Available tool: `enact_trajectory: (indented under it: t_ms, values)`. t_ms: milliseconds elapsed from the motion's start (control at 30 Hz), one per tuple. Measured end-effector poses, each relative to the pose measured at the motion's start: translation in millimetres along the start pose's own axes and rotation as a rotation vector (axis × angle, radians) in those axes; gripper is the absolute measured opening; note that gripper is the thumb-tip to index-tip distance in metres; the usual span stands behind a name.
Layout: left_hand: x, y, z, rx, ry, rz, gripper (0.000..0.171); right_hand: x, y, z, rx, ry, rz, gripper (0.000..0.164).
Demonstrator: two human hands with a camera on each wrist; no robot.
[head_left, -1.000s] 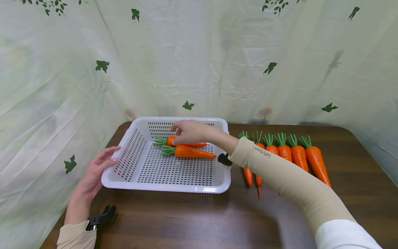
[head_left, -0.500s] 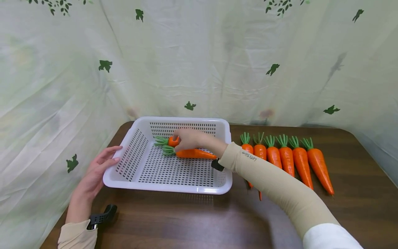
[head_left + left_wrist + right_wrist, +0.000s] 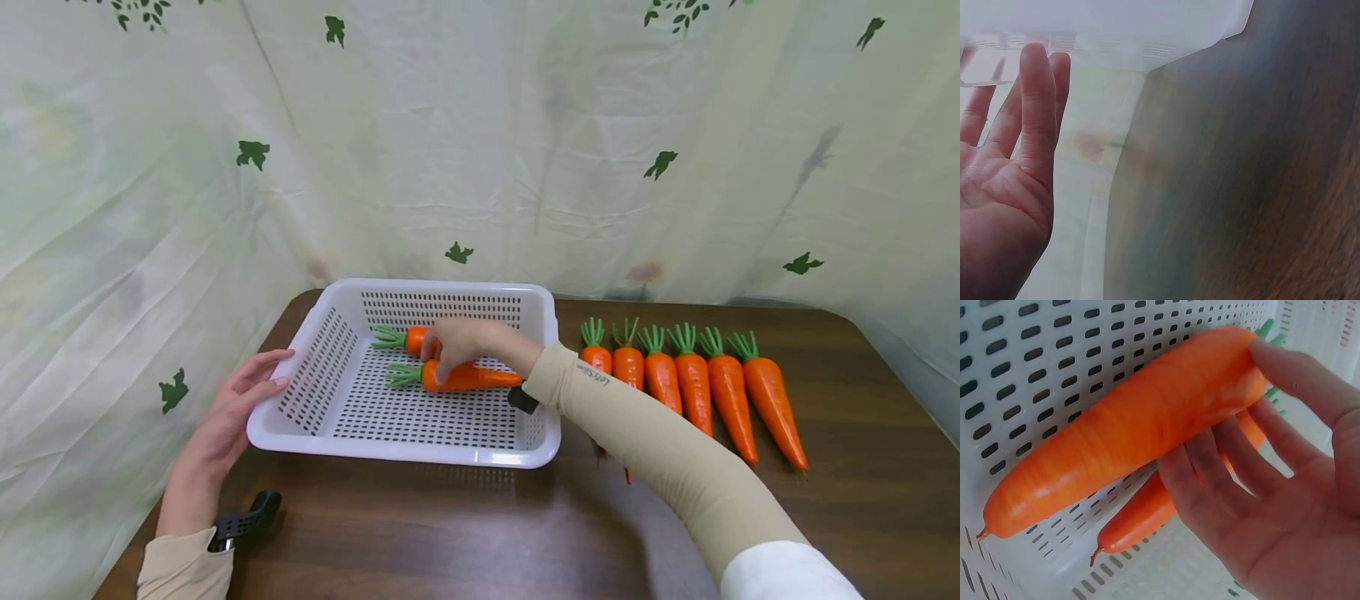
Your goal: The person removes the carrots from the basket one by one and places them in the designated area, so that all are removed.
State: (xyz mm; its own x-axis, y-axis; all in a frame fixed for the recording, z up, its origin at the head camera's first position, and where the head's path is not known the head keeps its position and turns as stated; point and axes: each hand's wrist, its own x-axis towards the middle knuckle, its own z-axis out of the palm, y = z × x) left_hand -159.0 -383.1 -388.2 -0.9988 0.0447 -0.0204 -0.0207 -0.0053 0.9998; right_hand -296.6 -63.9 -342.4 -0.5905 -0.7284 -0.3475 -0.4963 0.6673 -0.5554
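Head view: The right hand (image 3: 461,340) pinches the glossy, tapered orange carrot with green stalks (image 3: 476,377) inside the white, perforated plastic basket (image 3: 405,454), which stands on the dark brown wood-grain bench (image 3: 375,533). The tip points to 3 o'clock; a second orange carrot (image 3: 416,340) lies at its 12 o'clock. To position well, grip the thick end and align both lengthwise. The left hand (image 3: 225,417) touches the basket at 9 o'clock.

Left wrist view: Left fingers extend straight against the edge. Steady it with light pressure.

Right wrist view: Thumb and fingers straddle the thick end, parted to its width.
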Motion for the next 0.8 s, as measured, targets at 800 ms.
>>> enact_trajectory:
  t_ms: [800]
  values:
    - [-1.0, 1.0, -1.1, 0.02, 0.005, -0.003, 0.042, 0.4, 7.9, -8.4, 0.095, -0.157, -0.059, 0.041]
